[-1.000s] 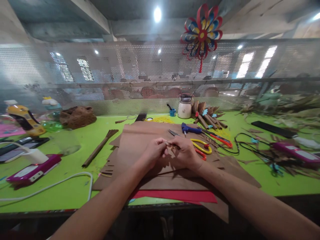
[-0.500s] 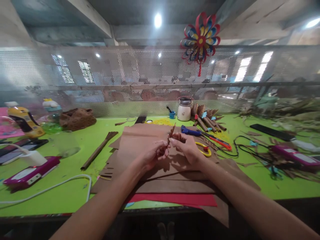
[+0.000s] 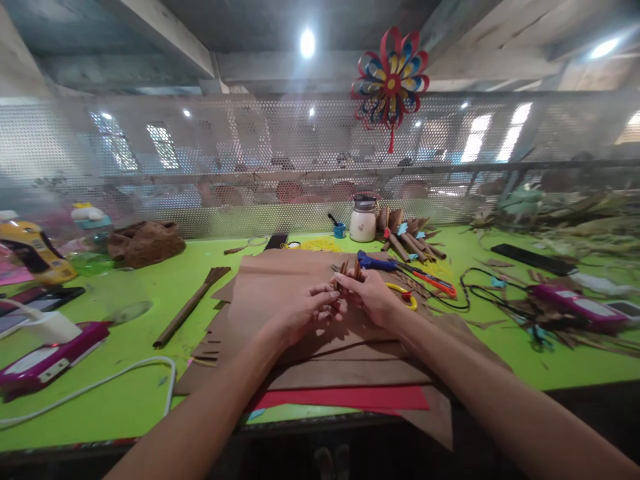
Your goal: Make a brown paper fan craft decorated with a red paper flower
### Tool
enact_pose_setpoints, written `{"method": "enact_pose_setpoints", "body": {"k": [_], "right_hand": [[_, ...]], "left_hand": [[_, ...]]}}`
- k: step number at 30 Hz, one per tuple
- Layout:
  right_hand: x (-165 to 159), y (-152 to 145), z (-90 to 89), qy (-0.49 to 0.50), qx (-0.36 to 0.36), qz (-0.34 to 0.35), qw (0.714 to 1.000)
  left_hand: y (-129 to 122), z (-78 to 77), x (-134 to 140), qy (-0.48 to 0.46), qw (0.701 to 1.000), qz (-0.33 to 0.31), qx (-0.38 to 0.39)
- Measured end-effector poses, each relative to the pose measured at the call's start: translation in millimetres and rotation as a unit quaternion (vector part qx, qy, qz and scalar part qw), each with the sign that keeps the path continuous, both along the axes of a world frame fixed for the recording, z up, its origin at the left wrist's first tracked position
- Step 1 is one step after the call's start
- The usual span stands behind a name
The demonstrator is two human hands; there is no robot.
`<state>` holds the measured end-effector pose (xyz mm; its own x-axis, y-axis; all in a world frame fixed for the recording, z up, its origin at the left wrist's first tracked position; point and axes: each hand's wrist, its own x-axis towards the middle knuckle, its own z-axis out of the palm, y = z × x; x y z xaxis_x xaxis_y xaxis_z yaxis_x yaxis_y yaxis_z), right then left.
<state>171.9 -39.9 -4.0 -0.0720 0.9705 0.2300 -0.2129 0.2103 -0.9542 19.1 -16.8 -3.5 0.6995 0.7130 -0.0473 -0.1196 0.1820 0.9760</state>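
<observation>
Above a stack of brown paper sheets (image 3: 280,280), both my hands meet at a small folded brown paper piece (image 3: 345,273) with pointed edges. My right hand (image 3: 374,295) pinches it between thumb and fingers. From the other side, my left hand (image 3: 313,308) has its fingertips closed at the lower end of the piece. Fingers cover part of it. Just behind the right hand lie a blue-handled glue gun (image 3: 377,263) and yellow-handled scissors (image 3: 410,299), partly hidden by that hand.
A rolled brown paper stick (image 3: 187,313) lies left of the stack. Behind it stand a white jar (image 3: 363,223), a small blue pot (image 3: 339,231) and several finished paper rolls (image 3: 403,241). A red-orange cutter (image 3: 440,285), black cable (image 3: 466,293) and purple power strips (image 3: 55,357) flank the work area.
The paper piece has turned and sits lower between my hands, with more of its pointed edges showing by my right fingers. The whole view has shifted slightly.
</observation>
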Motion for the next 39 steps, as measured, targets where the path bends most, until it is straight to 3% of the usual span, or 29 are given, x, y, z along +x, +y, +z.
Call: {"method": "enact_pose_setpoints", "body": {"k": [5, 14, 21, 25, 28, 30, 32, 36, 39], "right_hand": [[3.5, 2.6, -3.5, 0.012, -0.010, 0.031, 0.999], [9.5, 11.9, 0.2, 0.146, -0.075, 0.004, 0.986], [15.2, 19.1, -7.1, 0.157, -0.114, 0.002, 0.981], [14.3, 16.8, -6.7, 0.134, -0.091, 0.019, 0.987], [11.5, 11.7, -2.3, 0.109, -0.055, 0.007, 0.992], [8.8, 7.5, 0.8, 0.078, -0.027, -0.013, 0.996], [5.8, 3.9, 2.6, 0.027, -0.008, -0.041, 0.999], [0.4, 1.2, -0.5, -0.074, -0.007, -0.078, 0.994], [-2.0, 1.6, -4.6, -0.085, 0.001, -0.082, 0.993]], "left_hand": [[2.6, -1.5, 0.2, 0.024, 0.999, 0.026, 0.029], [2.4, -1.9, 0.8, -0.004, 0.999, 0.023, 0.042], [-0.7, 3.6, 2.3, -0.005, 0.999, 0.026, 0.018], [0.0, 2.1, 3.5, 0.001, 0.998, 0.048, 0.032], [3.4, -3.0, 4.5, 0.042, 0.989, 0.113, 0.082], [6.1, -7.3, 4.5, 0.110, 0.968, 0.172, 0.144], [8.0, -11.1, 3.4, 0.182, 0.929, 0.221, 0.233], [6.5, -13.8, -1.1, 0.268, 0.816, 0.276, 0.432], [2.4, -11.6, -3.6, 0.337, 0.749, 0.274, 0.500]]}}
